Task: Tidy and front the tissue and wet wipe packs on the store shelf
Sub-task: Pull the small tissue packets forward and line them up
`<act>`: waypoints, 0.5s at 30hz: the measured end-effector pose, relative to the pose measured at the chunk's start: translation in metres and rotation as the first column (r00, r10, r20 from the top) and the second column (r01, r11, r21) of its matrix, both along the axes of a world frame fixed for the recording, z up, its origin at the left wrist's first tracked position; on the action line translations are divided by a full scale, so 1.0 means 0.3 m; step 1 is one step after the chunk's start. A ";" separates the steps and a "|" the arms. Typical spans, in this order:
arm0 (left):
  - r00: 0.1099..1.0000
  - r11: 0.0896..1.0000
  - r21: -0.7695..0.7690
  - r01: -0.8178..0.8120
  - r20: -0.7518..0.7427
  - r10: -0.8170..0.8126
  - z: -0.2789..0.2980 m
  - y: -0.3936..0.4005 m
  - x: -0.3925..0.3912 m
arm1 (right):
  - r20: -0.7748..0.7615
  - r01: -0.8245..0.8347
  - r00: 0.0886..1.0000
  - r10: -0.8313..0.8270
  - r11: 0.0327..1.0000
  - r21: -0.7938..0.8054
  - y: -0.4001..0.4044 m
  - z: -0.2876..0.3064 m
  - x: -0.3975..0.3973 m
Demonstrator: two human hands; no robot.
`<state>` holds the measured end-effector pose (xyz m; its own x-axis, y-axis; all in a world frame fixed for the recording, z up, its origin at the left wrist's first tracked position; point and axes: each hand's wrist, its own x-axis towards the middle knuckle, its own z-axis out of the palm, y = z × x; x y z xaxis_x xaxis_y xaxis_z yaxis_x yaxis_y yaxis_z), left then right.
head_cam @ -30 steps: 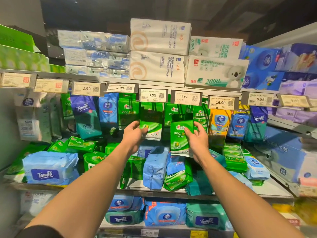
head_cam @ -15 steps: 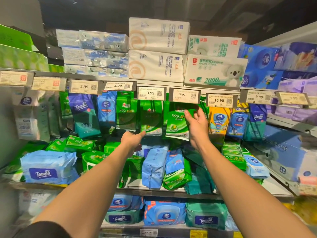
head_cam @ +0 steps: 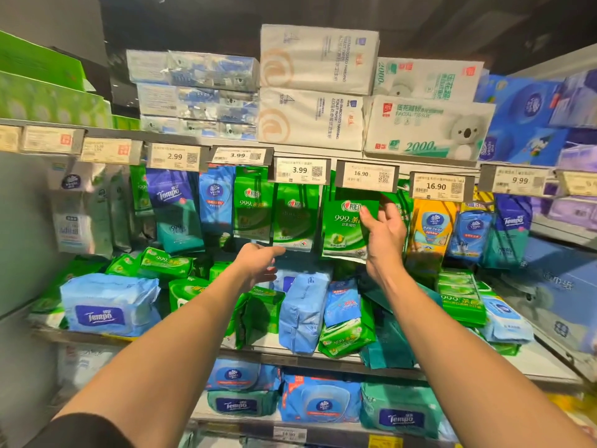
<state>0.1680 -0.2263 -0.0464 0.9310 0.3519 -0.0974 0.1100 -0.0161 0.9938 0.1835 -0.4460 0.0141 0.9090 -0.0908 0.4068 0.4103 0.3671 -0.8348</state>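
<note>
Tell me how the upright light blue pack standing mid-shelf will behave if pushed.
The light blue pack looks soft and creased, so it would probably dent rather than slide stiffly. Standing tall on a narrow end, it may well topple, likely onto the green pack leaning beside it.

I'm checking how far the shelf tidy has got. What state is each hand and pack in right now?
right hand: raised, thumb and fingers holding the green wipe pack by its right edge.
green wipe pack: upright under the 16.90 tag, label facing out.
left hand: holds nothing, fingers relaxed, below the hanging packs.
neighbouring green pack: hanging upright, untouched.
light blue pack: standing on end on the shelf.
green pack: lying tilted on the shelf.
</note>
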 end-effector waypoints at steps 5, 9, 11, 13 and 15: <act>1.000 1.000 0.020 0.020 -0.005 -0.020 -0.006 -0.021 0.018 | -0.062 0.078 0.995 -0.081 0.996 -0.050 0.002 0.013 0.031; 1.000 1.000 0.023 0.016 -0.002 -0.016 -0.003 -0.020 0.012 | -0.119 0.058 0.991 -0.064 0.997 -0.057 -0.001 0.010 0.044; 1.000 1.000 0.015 0.016 0.004 -0.016 0.001 -0.013 0.005 | -0.116 0.026 0.993 -0.030 0.999 -0.030 -0.005 -0.004 0.056; 1.000 1.000 0.003 0.007 0.013 -0.007 0.005 -0.002 -0.002 | -0.090 0.006 0.996 -0.007 1.000 -0.005 -0.008 -0.022 0.064; 1.000 1.000 -0.002 -0.006 0.020 0.006 0.008 0.006 -0.007 | -0.057 -0.032 0.998 0.035 0.998 0.058 -0.007 -0.024 0.038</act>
